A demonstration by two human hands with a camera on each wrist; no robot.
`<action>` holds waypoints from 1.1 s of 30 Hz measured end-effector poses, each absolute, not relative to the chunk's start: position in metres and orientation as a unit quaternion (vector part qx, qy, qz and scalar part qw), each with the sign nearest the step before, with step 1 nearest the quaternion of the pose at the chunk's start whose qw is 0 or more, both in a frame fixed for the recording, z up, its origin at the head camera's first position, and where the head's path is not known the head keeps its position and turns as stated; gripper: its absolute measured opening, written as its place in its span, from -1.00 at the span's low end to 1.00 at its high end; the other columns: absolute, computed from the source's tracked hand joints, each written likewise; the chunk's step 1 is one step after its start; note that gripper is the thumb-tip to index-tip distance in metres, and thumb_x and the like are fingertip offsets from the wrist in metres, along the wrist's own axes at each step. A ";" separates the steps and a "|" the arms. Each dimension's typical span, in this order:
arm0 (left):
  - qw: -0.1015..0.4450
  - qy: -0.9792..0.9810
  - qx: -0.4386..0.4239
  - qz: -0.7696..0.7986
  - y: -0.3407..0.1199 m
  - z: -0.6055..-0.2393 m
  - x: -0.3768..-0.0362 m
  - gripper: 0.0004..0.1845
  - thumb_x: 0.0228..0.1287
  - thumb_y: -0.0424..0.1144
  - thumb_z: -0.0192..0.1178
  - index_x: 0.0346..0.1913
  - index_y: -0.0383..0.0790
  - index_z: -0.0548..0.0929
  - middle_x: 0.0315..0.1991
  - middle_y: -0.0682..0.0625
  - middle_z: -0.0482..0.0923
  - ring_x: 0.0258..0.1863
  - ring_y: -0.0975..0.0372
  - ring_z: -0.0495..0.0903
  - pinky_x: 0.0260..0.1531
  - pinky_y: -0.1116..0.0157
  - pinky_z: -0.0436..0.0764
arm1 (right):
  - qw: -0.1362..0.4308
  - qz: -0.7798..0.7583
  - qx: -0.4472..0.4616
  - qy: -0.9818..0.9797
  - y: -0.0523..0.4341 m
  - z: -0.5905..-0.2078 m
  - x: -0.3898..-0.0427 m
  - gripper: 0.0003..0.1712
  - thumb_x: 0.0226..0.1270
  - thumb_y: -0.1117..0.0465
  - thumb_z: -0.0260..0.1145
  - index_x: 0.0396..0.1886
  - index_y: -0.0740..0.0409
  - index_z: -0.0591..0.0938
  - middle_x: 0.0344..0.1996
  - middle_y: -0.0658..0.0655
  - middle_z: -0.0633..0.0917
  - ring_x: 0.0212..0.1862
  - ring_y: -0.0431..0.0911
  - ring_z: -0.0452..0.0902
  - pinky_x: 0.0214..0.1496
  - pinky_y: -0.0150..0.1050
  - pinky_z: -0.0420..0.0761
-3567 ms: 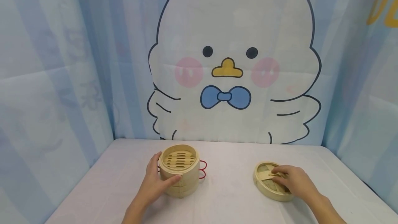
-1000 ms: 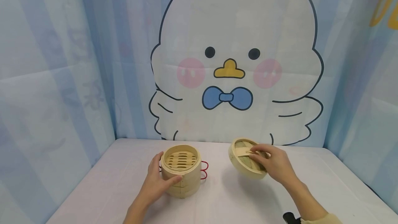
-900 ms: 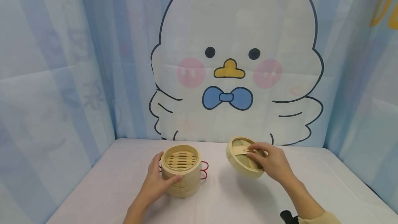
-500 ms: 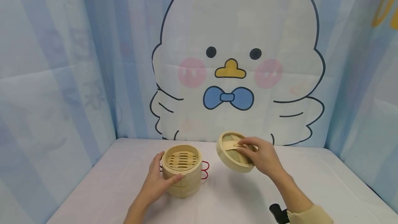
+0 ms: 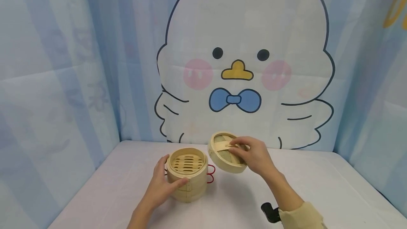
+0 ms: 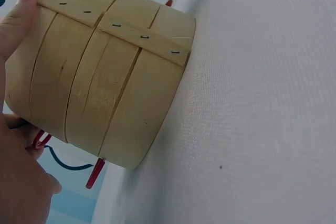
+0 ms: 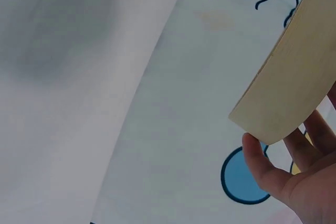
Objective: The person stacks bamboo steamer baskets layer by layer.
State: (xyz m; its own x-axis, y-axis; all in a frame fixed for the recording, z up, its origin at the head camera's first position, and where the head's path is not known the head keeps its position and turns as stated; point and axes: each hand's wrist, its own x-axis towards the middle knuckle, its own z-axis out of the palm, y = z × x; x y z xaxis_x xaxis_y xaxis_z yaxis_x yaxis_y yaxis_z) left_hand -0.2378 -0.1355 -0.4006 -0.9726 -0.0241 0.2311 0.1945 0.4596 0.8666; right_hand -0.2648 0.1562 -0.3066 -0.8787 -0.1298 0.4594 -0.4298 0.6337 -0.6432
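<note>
A two-tier bamboo steamer (image 5: pixel 190 188) stands upright on the table, its slatted top uncovered and red loops on its side. My left hand (image 5: pixel 159 186) grips it from the left, thumb across the front and fingers round the far side. In the left wrist view the stapled wall of the steamer (image 6: pixel 100 72) rests on the cloth. My right hand (image 5: pixel 255 155) pinches the strap on top of the bamboo lid (image 5: pixel 219 158). Tilted, the lid hangs in the air just right of the steamer's rim. The right wrist view shows the lid's smooth side (image 7: pixel 294 72).
A white cloth covers the table (image 5: pixel 305 183). Behind it hangs a curtain (image 5: pixel 241 27) with a cartoon bird, and blue striped curtains close off both sides. A black device (image 5: pixel 270 212) sits at my right wrist by the cream sleeve (image 5: pixel 300 216).
My right hand has lifted the lid off the table at the right and carried it leftward and upward toward the steamer. The left hand keeps its hold on the steamer, which stays put.
</note>
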 end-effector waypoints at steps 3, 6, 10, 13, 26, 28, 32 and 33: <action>0.107 -0.847 -0.053 -0.518 -0.136 -0.401 -0.238 0.21 0.01 0.12 0.56 0.55 -0.31 0.05 0.51 -0.36 0.04 0.41 -0.19 0.20 0.30 -0.27 0.27 | 0.183 0.400 0.165 -0.883 0.148 -0.307 -0.267 -0.79 0.24 0.26 0.52 -0.13 0.16 0.78 -0.03 0.16 0.73 0.12 0.13 0.58 0.19 0.09 0.58; 0.109 -0.846 -0.055 -0.519 -0.136 -0.401 -0.238 0.20 0.00 0.11 0.57 0.55 -0.30 0.06 0.51 -0.35 0.05 0.41 -0.19 0.20 0.30 -0.28 0.27 | 0.177 0.406 0.167 -0.881 0.140 -0.306 -0.269 -0.79 0.24 0.26 0.51 -0.13 0.16 0.78 -0.03 0.15 0.73 0.12 0.13 0.58 0.19 0.09 0.58; 0.108 -0.846 -0.057 -0.519 -0.136 -0.401 -0.238 0.20 0.00 0.12 0.57 0.55 -0.28 0.07 0.51 -0.34 0.06 0.42 -0.19 0.19 0.30 -0.29 0.26 | 0.173 0.412 0.171 -0.878 0.131 -0.305 -0.270 -0.80 0.24 0.26 0.51 -0.13 0.16 0.78 -0.03 0.14 0.73 0.11 0.12 0.58 0.18 0.08 0.59; 0.109 -0.846 -0.058 -0.519 -0.136 -0.401 -0.238 0.20 0.00 0.13 0.56 0.55 -0.28 0.07 0.51 -0.35 0.06 0.42 -0.19 0.19 0.30 -0.28 0.26 | 0.170 0.414 0.175 -0.877 0.123 -0.304 -0.271 -0.81 0.24 0.26 0.52 -0.16 0.15 0.79 -0.04 0.13 0.73 0.11 0.11 0.58 0.18 0.09 0.58; 0.112 -0.842 -0.064 -0.525 -0.139 -0.401 -0.238 0.19 0.02 0.11 0.57 0.55 -0.30 0.07 0.49 -0.35 0.08 0.36 -0.15 0.28 0.27 -0.23 0.34 | 0.155 0.408 0.193 -0.879 0.085 -0.303 -0.274 -0.85 0.23 0.22 0.52 -0.20 0.09 0.80 -0.06 0.08 0.73 0.08 0.07 0.60 0.17 0.06 0.59; 0.113 -0.839 -0.066 -0.528 -0.140 -0.401 -0.239 0.18 0.02 0.10 0.57 0.54 -0.30 0.08 0.48 -0.34 0.10 0.34 -0.14 0.31 0.26 -0.22 0.35 | 0.151 0.403 0.199 -0.880 0.080 -0.304 -0.274 -0.85 0.24 0.22 0.52 -0.19 0.09 0.79 -0.07 0.08 0.73 0.07 0.07 0.60 0.16 0.06 0.60; 0.116 -0.833 -0.075 -0.535 -0.140 -0.402 -0.240 0.16 0.02 0.08 0.57 0.53 -0.31 0.10 0.47 -0.33 0.12 0.31 -0.11 0.33 0.24 -0.19 0.37 | 0.141 0.390 0.208 -0.886 0.071 -0.304 -0.273 -0.86 0.26 0.22 0.51 -0.18 0.08 0.79 -0.07 0.08 0.73 0.05 0.05 0.61 0.13 0.04 0.61; 0.118 -0.832 -0.078 -0.537 -0.140 -0.402 -0.240 0.15 0.02 0.07 0.57 0.53 -0.31 0.10 0.46 -0.33 0.12 0.31 -0.11 0.33 0.24 -0.19 0.37 | 0.139 0.388 0.209 -0.887 0.069 -0.304 -0.273 -0.86 0.26 0.22 0.51 -0.18 0.08 0.79 -0.07 0.08 0.73 0.05 0.05 0.61 0.12 0.04 0.61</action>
State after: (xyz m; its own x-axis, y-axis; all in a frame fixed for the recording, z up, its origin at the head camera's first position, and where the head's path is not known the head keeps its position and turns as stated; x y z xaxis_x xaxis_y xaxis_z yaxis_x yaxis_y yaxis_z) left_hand -0.2400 -0.1405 -0.4022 -0.9602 0.0033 0.2792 0.2558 0.4113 0.8749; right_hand -0.2728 0.0692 -0.3040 -0.8737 -0.2638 0.4088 -0.4793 0.6113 -0.6298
